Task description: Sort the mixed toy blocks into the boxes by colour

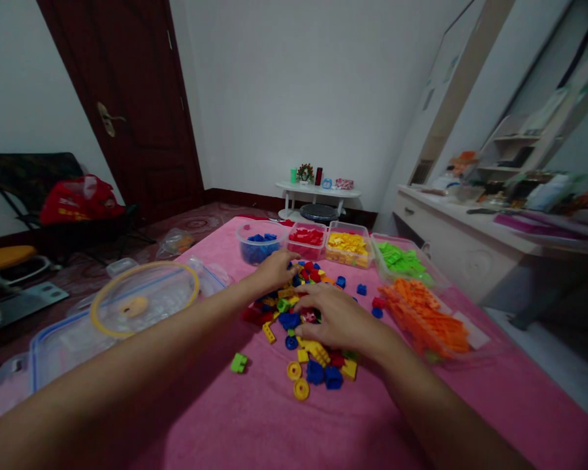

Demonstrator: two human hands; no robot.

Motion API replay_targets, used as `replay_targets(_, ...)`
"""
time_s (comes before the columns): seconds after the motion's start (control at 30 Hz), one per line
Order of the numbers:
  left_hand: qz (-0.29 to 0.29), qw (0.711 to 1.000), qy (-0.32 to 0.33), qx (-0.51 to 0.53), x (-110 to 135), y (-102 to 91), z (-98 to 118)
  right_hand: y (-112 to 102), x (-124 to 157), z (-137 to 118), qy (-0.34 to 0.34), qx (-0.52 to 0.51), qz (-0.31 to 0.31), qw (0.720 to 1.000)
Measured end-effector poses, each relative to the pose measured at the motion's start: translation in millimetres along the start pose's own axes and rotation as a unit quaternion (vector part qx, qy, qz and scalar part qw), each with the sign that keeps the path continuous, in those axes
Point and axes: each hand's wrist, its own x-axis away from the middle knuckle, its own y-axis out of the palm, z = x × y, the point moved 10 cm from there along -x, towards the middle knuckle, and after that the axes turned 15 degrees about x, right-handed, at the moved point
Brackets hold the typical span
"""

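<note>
A loose pile of toy building bricks (289, 320) in blue, yellow, red and green lies on the pink cloth. At the pile's far left side my left hand (275, 269) bends its fingers inward, seemingly closed on something small and dark. My right hand (334, 314) reaches over the pile's middle, thumb and fingers apart, with a reddish piece (310, 316) in the gap between them. Just below that hand lie a ridged yellow piece (317, 352), blue bricks (315, 373) and yellow wheels (301, 390). One green brick (239, 363) sits apart at the left.
Behind the pile stand clear containers of blue bricks (259, 253), red bricks (307, 237), yellow bricks (347, 244) and green bricks (402, 260). An orange-filled container (428, 320) is at the right. Clear lids (144, 300) lie left on the pink cloth (255, 424).
</note>
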Motion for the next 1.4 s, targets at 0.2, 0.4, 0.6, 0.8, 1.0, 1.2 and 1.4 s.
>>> replay_targets(0.2,-0.019,0.994,-0.110,-0.010,-2.6,23.2,-16.5,-13.7,4.1,87.2,0.154,-0.083,0.102,0.979)
replay_targets(0.4,-0.010,0.992,-0.119,0.028,-4.2,24.9,-14.0,31.6,13.2,142.7,0.259,0.080,0.031,0.962)
replay_targets(0.6,0.016,0.994,-0.100,0.046,-0.6,13.9,-14.3,38.7,10.6,139.0,0.231,0.137,-0.015,0.963)
replay_targets(0.8,0.008,0.996,-0.090,0.022,5.7,5.2,-9.4,32.0,18.7,144.3,0.273,0.149,-0.037,0.950)
replay_targets(1.0,-0.010,0.995,-0.096,0.001,8.3,7.8,-14.1,31.7,21.8,143.6,0.279,0.149,-0.061,0.947)
replay_targets(1.2,0.065,0.992,-0.058,0.093,6.1,-11.2,6.1,-2.6,20.9,143.9,0.291,0.106,0.024,0.951)
replay_targets(1.4,-0.039,0.775,-0.226,0.589,17.3,35.0,31.1,-50.3,3.2,89.1,0.198,-0.004,0.176,0.964)
